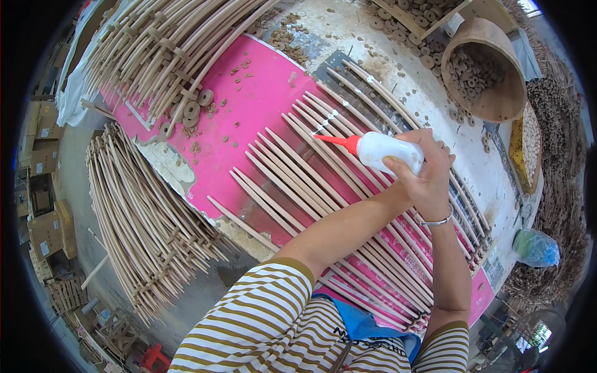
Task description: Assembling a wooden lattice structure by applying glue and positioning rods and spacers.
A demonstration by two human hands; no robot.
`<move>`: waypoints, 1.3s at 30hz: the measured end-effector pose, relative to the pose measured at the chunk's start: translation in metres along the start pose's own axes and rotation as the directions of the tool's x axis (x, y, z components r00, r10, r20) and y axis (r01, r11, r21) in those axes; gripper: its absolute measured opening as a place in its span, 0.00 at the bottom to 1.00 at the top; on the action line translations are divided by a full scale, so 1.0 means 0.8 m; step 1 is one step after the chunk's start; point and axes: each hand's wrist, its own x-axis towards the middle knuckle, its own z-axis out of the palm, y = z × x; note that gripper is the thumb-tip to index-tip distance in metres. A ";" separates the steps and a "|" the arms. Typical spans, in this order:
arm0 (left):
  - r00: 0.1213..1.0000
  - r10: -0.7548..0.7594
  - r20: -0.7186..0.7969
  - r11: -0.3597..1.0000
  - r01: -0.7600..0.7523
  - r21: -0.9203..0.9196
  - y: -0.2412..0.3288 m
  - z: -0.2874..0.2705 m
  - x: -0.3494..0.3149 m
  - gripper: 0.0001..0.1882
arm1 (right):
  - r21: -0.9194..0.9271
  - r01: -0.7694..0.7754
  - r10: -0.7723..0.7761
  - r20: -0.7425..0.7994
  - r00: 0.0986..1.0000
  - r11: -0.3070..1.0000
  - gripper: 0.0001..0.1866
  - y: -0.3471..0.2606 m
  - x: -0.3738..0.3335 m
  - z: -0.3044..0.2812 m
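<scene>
Right of centre, white bottle: my right hand clasps it; my left hand's grip is hidden.
Red nozzle: tip at the row of wooden rods, frame centre.
White dabs: seemingly glue, partway applied.
Undabbed rods: likely need shifting lower left, squeezing lightly.

Bent arms, hands together, right fingers curled

White bottle, tipped, red nozzle pointing left over pale rods lying side by side, several dabbed white!
</scene>
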 end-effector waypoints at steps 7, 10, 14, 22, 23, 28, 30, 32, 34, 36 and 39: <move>0.959 -0.099 0.267 0.977 0.044 0.207 0.013 -0.016 0.018 0.36 | -0.004 -0.024 0.024 0.017 1.000 1.000 0.21 -0.010 0.002 0.008; 0.968 -0.085 0.236 0.981 0.040 0.189 0.016 -0.023 0.018 0.35 | -0.068 0.029 -0.028 0.010 1.000 0.997 0.21 -0.010 0.002 0.012; 0.957 -0.087 0.277 0.985 0.041 0.169 0.013 -0.022 0.022 0.35 | -0.015 -0.007 0.008 0.036 0.999 1.000 0.22 -0.008 -0.001 0.010; 0.998 -0.011 0.068 0.994 0.003 0.106 0.005 -0.005 0.003 0.35 | 0.041 -0.033 0.032 0.031 0.999 0.999 0.22 -0.008 -0.005 -0.001; 0.998 -0.014 0.069 0.994 0.007 0.107 0.005 -0.005 0.003 0.35 | 0.044 -0.033 0.031 0.034 0.999 0.998 0.22 -0.006 -0.005 0.000; 0.992 -0.063 0.110 0.997 0.058 0.052 0.005 -0.006 0.004 0.33 | 0.123 -0.034 0.029 0.042 0.999 0.992 0.22 -0.018 -0.002 0.011; 0.989 -0.073 0.126 0.994 0.062 0.089 0.006 -0.007 0.009 0.32 | 0.116 0.000 -0.007 0.062 0.998 0.993 0.22 -0.020 -0.003 0.014; 0.988 -0.071 0.139 0.993 0.057 0.105 0.010 0.000 0.014 0.32 | 0.089 0.024 -0.030 0.075 0.997 0.996 0.22 -0.019 -0.005 0.015; 0.985 -0.076 0.154 0.990 0.056 0.128 0.014 -0.001 0.016 0.31 | 0.125 0.010 -0.020 0.080 0.997 0.992 0.22 -0.018 -0.006 0.019; 0.976 -0.091 0.197 0.985 0.059 0.161 0.015 -0.007 0.017 0.31 | 0.116 0.020 -0.030 0.084 0.996 0.993 0.22 -0.018 -0.008 0.023; 0.968 -0.120 0.222 0.980 0.079 0.183 0.016 -0.012 0.018 0.31 | 0.118 0.028 -0.038 0.089 0.995 0.993 0.22 -0.019 -0.008 0.029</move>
